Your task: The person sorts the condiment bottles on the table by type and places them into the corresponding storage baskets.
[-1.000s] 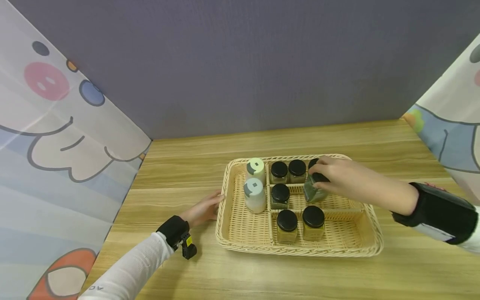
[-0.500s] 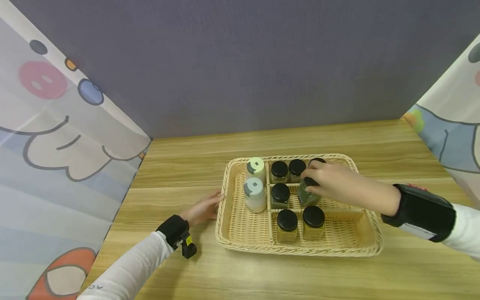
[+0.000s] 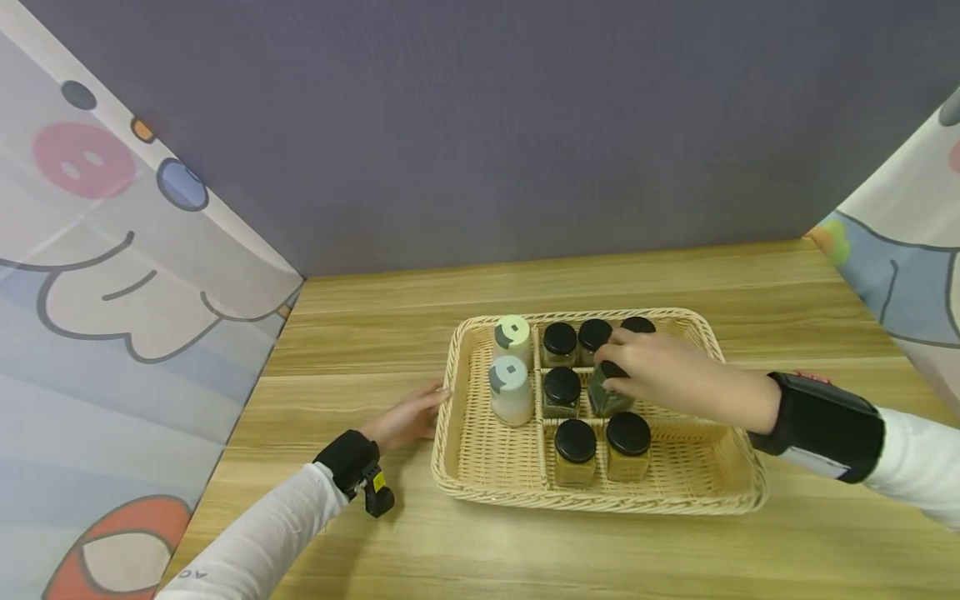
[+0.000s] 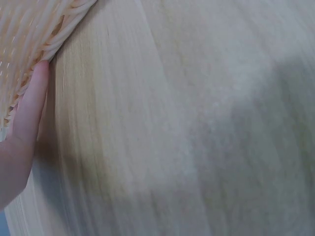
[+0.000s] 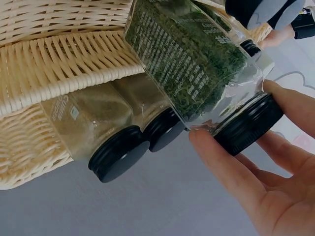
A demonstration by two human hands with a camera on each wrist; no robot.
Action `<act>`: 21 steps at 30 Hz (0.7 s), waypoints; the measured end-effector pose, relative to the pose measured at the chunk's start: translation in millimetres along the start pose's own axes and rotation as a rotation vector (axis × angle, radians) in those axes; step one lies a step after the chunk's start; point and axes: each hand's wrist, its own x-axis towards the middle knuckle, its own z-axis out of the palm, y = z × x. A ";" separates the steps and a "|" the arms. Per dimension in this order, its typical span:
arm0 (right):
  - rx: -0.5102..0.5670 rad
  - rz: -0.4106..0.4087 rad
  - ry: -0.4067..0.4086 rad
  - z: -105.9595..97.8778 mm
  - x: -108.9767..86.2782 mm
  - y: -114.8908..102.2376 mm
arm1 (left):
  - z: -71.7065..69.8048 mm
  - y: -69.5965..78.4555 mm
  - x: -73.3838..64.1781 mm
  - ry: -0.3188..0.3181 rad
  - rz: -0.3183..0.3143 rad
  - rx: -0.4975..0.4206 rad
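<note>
My right hand [image 3: 654, 367] grips a glass spice jar [image 5: 189, 64] by its black lid, thumb on one side and fingers on the other. Dried green herbs fill most of it. In the head view the jar is in the wicker basket's [image 3: 600, 502] middle row, slightly tilted, right of another black-lidded jar [image 3: 561, 392]. Whether its base touches the basket floor is hidden. My left hand [image 3: 407, 419] rests against the basket's left outer wall; in the left wrist view a straight finger [image 4: 32, 105] lies along the weave below the rim.
Two white-bodied containers [image 3: 511, 392] stand in the basket's left compartment. Black-lidded jars of brownish powder [image 5: 96, 115] fill part of the back row. Two yellowish jars [image 3: 628, 447] stand in the front row. Low wicker dividers [image 3: 686, 431] separate the rows. A grey wall rises behind the wooden table [image 3: 375, 333].
My right hand has moved left with the herb jar, along the middle row toward the jar there. The left hand keeps its place at the basket's side.
</note>
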 end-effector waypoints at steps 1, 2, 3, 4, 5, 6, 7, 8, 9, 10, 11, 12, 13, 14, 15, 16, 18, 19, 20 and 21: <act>0.001 -0.005 0.003 0.8 0.1 0.0 | 0.1 0.0 0.0 0.000 0.000 0.001; -0.001 -0.005 0.003 1.6 0.1 -0.1 | 0.3 0.1 -0.2 0.000 0.001 0.005; -0.004 -0.004 0.003 2.4 0.1 -0.1 | 0.5 0.1 -0.2 0.000 0.001 0.006; -0.008 -0.005 0.005 3.2 0.0 -0.1 | 0.6 0.2 -0.1 -0.001 0.003 0.008; -0.010 -0.005 0.006 4.0 -0.1 -0.1 | 0.6 0.3 -0.2 -0.001 0.003 0.010; -0.011 -0.009 0.008 4.8 -0.1 0.0 | 0.7 0.4 -0.3 -0.003 0.004 0.013; -0.010 -0.013 0.009 5.7 0.0 0.3 | 0.6 0.5 -0.3 -0.004 0.006 0.014; -0.012 -0.012 0.010 6.6 0.0 0.4 | 0.6 0.5 -0.4 -0.005 0.007 0.016; -0.009 -0.018 0.014 7.4 0.2 0.5 | 0.6 0.6 -0.5 -0.006 0.007 0.016; -0.006 -0.023 0.016 8.2 0.3 0.7 | 0.7 0.8 -0.6 -0.006 0.007 0.017; -0.001 -0.027 0.018 9.1 0.6 1.0 | 0.7 0.9 -0.7 -0.006 0.007 0.016; 0.003 -0.030 0.017 10.0 0.9 1.3 | 0.8 1.0 -0.7 -0.007 0.007 0.014; 0.007 -0.025 0.015 10.7 1.0 1.4 | 0.9 1.1 -0.8 -0.005 0.006 0.011; 0.009 -0.022 0.014 11.3 1.0 1.4 | 0.9 1.2 -0.8 -0.005 0.006 0.010; 0.014 -0.019 0.011 12.1 1.1 1.7 | 0.9 1.3 -0.8 -0.005 0.006 0.007; 0.015 -0.013 0.006 12.8 1.1 1.9 | 0.9 1.3 -0.8 -0.003 0.005 0.004; 0.024 -0.006 -0.003 13.9 1.4 2.2 | 0.7 1.1 -0.8 -0.001 0.003 0.002; 0.030 -0.003 -0.006 14.4 1.5 2.2 | 0.5 1.0 -0.8 0.001 0.003 0.002; 0.032 -0.005 -0.008 15.1 1.8 2.5 | 0.4 0.8 -0.7 0.002 0.001 0.003; 0.035 -0.006 -0.007 15.6 2.0 2.5 | 0.3 0.7 -0.8 0.004 -0.001 0.002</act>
